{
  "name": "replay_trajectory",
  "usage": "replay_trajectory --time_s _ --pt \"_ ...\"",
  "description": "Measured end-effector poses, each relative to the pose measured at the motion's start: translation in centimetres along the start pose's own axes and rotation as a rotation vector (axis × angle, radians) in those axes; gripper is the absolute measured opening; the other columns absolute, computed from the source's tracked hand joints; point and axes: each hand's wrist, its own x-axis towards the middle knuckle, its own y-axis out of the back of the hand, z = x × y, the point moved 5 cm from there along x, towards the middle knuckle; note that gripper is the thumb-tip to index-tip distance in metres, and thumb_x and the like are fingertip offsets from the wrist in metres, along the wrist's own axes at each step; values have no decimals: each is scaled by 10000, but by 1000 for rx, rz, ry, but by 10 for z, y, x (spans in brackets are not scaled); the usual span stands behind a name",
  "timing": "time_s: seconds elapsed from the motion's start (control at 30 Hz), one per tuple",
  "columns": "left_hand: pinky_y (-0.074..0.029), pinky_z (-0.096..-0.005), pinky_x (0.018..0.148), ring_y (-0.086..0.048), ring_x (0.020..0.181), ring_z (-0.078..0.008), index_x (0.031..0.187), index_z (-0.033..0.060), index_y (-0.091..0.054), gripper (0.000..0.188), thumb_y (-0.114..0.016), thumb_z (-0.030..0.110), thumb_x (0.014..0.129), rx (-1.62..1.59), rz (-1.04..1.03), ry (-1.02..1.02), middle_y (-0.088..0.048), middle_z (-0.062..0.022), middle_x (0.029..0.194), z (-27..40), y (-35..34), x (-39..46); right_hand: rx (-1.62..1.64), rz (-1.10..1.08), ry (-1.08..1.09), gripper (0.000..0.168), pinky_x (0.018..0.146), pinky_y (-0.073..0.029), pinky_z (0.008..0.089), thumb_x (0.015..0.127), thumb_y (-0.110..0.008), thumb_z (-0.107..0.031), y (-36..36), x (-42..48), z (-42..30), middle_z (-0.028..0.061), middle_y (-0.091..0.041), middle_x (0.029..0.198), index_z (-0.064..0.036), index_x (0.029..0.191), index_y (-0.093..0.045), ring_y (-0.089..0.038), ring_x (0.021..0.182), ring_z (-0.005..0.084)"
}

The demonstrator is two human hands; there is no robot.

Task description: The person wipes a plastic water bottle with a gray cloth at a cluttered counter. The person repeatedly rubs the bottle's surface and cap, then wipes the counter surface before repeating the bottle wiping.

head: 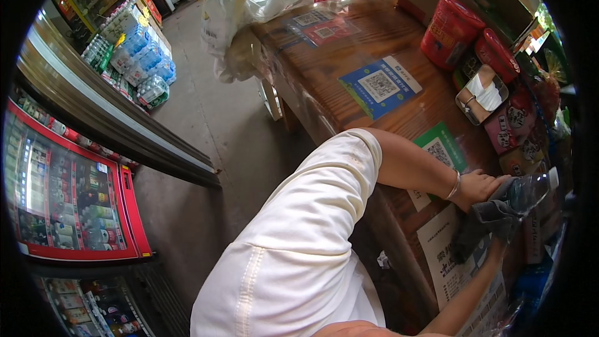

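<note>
My left hand (476, 188), with a bracelet at the wrist, grips a dark grey cloth (486, 220) against a clear plastic bottle (531, 192). The bottle lies tilted, its white cap towards the right. From the lower right my right forearm (468, 285) reaches up to the cloth; the cloth and bottle hide most of my right hand (500, 242), so its grip is unclear. Under the cloth a printed sheet (437, 252) lies on the brown wooden counter (309, 70). A green card (442, 142) with a printed code is beside my left forearm.
On the counter are a blue code card (381, 85), red packages (449, 32), a small mirror (482, 95) and pink packets (512, 119). Plastic bags (224, 18) hang at its far end. Beyond the metal door frame (140, 117) stand a red drinks fridge (70, 196) and bottle packs (140, 56).
</note>
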Motion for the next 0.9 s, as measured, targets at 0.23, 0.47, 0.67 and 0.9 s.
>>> replay_trajectory --time_s 0.23,0.47,0.67,0.9 --pt "-177 -531 1082 -167 1354 -425 1393 -79 -44 1115 -759 328 642 135 460 -477 -200 -314 1409 18 10 2 -1 1 3 410 954 -372 313 929 -515 -243 -1 1 -5 136 -478 1291 -21 1271 -474 -470 1145 248" --pt "-268 -548 1023 -372 1253 -366 1407 -25 -13 1100 -751 322 668 -45 319 -455 -327 -280 1349 35 21 0 13 5 -2 406 950 -376 313 928 -517 -242 0 0 -4 138 -486 1280 -17 1264 -479 -477 1135 249" --pt "-260 -536 1028 -326 1281 -399 1403 -67 22 1195 -781 318 606 182 86 -95 -309 -294 1362 -4 -5 2 24 -3 10 403 946 -380 314 927 -519 -241 -1 -1 -7 139 -492 1271 -14 1258 -483 -483 1126 249" --pt "-199 -507 1082 -220 1331 -421 1393 -78 -48 1120 -772 311 632 198 478 -598 -227 -295 1402 34 14 -1 0 12 1 400 942 -385 314 925 -521 -239 4 -8 1 140 -500 1260 -10 1251 -488 -489 1116 250"
